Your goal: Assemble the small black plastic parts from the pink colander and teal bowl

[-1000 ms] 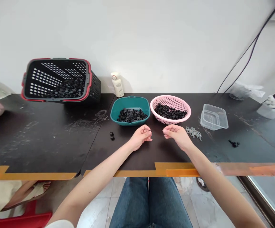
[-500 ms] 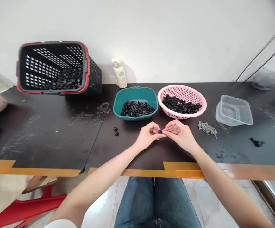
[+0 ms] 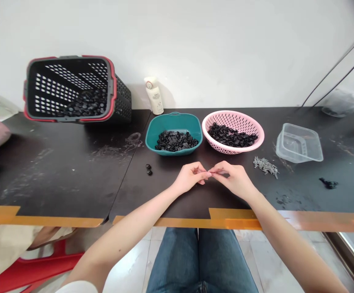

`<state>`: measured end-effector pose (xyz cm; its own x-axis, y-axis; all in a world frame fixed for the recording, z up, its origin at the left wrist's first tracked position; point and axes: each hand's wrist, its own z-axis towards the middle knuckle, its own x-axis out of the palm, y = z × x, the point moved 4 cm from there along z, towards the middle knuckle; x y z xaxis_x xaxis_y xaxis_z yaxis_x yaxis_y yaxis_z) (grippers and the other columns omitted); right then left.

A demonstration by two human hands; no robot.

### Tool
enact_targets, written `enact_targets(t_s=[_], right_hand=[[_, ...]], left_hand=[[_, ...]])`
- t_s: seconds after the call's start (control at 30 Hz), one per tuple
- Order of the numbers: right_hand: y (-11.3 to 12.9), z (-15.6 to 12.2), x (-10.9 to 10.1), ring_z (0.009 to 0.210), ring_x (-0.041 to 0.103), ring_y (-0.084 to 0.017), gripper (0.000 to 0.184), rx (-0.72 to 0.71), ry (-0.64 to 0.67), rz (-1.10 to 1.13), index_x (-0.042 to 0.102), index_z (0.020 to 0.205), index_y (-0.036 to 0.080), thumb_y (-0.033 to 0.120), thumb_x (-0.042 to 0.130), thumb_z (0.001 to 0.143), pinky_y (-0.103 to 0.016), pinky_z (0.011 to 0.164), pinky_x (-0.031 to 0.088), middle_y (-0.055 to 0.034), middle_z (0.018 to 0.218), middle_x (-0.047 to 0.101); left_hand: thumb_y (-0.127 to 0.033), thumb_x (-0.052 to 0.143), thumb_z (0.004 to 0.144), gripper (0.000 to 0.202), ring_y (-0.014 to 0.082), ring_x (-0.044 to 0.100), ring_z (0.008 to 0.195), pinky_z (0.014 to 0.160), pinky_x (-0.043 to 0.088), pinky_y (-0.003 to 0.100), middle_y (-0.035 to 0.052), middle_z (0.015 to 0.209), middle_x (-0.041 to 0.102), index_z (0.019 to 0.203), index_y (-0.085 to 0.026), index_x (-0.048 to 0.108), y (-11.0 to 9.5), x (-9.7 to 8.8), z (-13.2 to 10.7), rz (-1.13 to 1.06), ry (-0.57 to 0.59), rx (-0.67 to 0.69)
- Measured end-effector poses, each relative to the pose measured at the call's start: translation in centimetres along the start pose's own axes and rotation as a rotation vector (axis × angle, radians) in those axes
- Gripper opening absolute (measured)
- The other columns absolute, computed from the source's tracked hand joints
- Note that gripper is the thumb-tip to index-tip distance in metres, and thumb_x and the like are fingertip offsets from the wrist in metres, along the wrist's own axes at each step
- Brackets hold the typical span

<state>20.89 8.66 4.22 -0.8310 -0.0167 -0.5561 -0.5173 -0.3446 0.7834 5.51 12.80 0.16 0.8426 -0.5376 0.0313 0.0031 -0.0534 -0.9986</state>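
The black piece that showed half a second ago is now covered where our left hand (image 3: 190, 177) and right hand (image 3: 230, 176) meet, near the centre of the frame. A second ago they were apart; now each thumb and finger press together, though we cannot tell what they pinch. Left of them lie two black caps (image 3: 149, 172), as before. Above, we count one teal bowl (image 3: 161, 123) and one pink colander (image 3: 245, 122); at right, one pile of grey pins (image 3: 265, 166) and one clear box (image 3: 300, 142); upper left, one red-rimmed basket (image 3: 123, 99).
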Motion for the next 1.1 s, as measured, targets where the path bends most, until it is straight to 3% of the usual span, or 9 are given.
enact_targets(t_s=[0.2, 0.33, 0.43, 0.53, 0.63, 0.73, 0.93, 1.03, 1.1], right_hand=[[0.4, 0.4, 0.0, 0.083, 0.068, -0.021, 0.035, 0.032, -0.035, 0.163, 0.055, 0.109, 0.025, 0.040, 0.065, 0.078, -0.036, 0.075, 0.057, -0.0048, 0.093, 0.071], [0.3, 2.7, -4.2, 0.085, 0.067, -0.021, 0.028, 0.013, -0.185, 0.029, 0.060, 0.103, 0.022, 0.039, 0.061, 0.081, -0.035, 0.077, 0.054, -0.0059, 0.093, 0.071], [-1.8, 6.5, -8.1, 0.081, 0.066, -0.021, 0.020, 0.090, -0.224, -0.267, 0.065, 0.090, 0.020, 0.036, 0.058, 0.082, -0.035, 0.077, 0.051, -0.0061, 0.092, 0.070], [-5.0, 10.7, -10.3, 0.081, 0.063, -0.023, 0.013, 0.207, -0.113, -0.646, 0.069, 0.081, 0.020, 0.030, 0.061, 0.077, -0.035, 0.075, 0.047, -0.0058, 0.085, 0.070], [-7.7, 13.3, -9.8, 0.065, 0.061, -0.022, 0.023, 0.347, 0.093, -0.843, 0.067, 0.063, 0.017, 0.034, 0.060, 0.078, -0.033, 0.065, 0.044, -0.0073, 0.063, 0.065], [-8.8, 14.1, -8.7, 0.056, 0.057, -0.020, 0.028, 0.444, 0.180, -0.905, 0.063, 0.054, 0.017, 0.035, 0.062, 0.076, -0.032, 0.059, 0.041, -0.0067, 0.052, 0.059], [-6.4, 13.5, -8.9, 0.052, 0.053, -0.018, 0.023, 0.330, 0.032, -0.771, 0.062, 0.061, 0.018, 0.036, 0.058, 0.076, -0.030, 0.052, 0.037, -0.0038, 0.054, 0.059], [-3.2, 11.1, -8.7, 0.059, 0.056, -0.017, 0.021, 0.179, -0.101, -0.559, 0.061, 0.071, 0.018, 0.039, 0.061, 0.074, -0.029, 0.054, 0.039, -0.0034, 0.066, 0.064], [-1.1, 8.7, -7.5, 0.060, 0.056, -0.016, 0.022, 0.108, -0.093, -0.383, 0.060, 0.075, 0.019, 0.041, 0.062, 0.075, -0.028, 0.055, 0.042, -0.0027, 0.069, 0.064]], left_hand=[[-0.045, 0.071, 0.072, 0.036, 0.0055, 0.056, 0.052, 0.059, 0.055, 0.024, -0.0017, 0.065, 0.060, 0.073, -0.013, 0.054, -0.2, 0.2, 0.3, -0.278, 0.009, -0.067], [-0.034, 0.079, 0.066, 0.034, 0.0051, 0.059, 0.063, 0.067, 0.056, 0.021, -0.0012, 0.077, 0.062, 0.084, -0.014, 0.058, -0.4, 0.0, 0.3, -0.504, 0.019, -0.115], [-0.031, 0.079, 0.067, 0.034, 0.0038, 0.058, 0.062, 0.067, 0.056, 0.020, -0.0011, 0.081, 0.062, 0.090, -0.015, 0.061, -0.4, -0.2, 0.4, -0.597, 0.033, -0.142], [-0.032, 0.078, 0.068, 0.034, 0.0033, 0.057, 0.061, 0.066, 0.057, 0.019, -0.0011, 0.081, 0.061, 0.095, -0.015, 0.063, -0.4, -0.4, 0.4, -0.639, 0.033, -0.142], [-0.038, 0.078, 0.067, 0.036, 0.0032, 0.056, 0.058, 0.064, 0.057, 0.019, -0.0011, 0.076, 0.060, 0.090, -0.012, 0.065, -0.4, -0.7, 0.4, -0.664, 0.018, -0.125], [-0.044, 0.078, 0.065, 0.041, 0.0030, 0.053, 0.055, 0.061, 0.057, 0.020, -0.0016, 0.071, 0.058, 0.087, -0.011, 0.066, -0.3, -0.8, 0.4, -0.672, 0.012, -0.115], [-0.060, 0.065, 0.070, 0.050, 0.0032, 0.047, 0.047, 0.055, 0.056, 0.023, -0.0027, 0.062, 0.054, 0.078, -0.010, 0.063, -0.8, -0.6, 0.2, -0.570, -0.027, -0.091], [-0.059, 0.062, 0.074, 0.049, 0.0045, 0.049, 0.051, 0.059, 0.054, 0.024, -0.0011, 0.064, 0.055, 0.075, -0.010, 0.062, -1.4, -0.5, -0.1, -0.459, -0.048, -0.004], [-0.057, 0.062, 0.075, 0.047, 0.0078, 0.055, 0.062, 0.066, 0.054, 0.025, 0.0018, 0.071, 0.058, 0.076, -0.010, 0.063, -1.7, -0.4, -0.2, -0.421, -0.063, 0.059]])
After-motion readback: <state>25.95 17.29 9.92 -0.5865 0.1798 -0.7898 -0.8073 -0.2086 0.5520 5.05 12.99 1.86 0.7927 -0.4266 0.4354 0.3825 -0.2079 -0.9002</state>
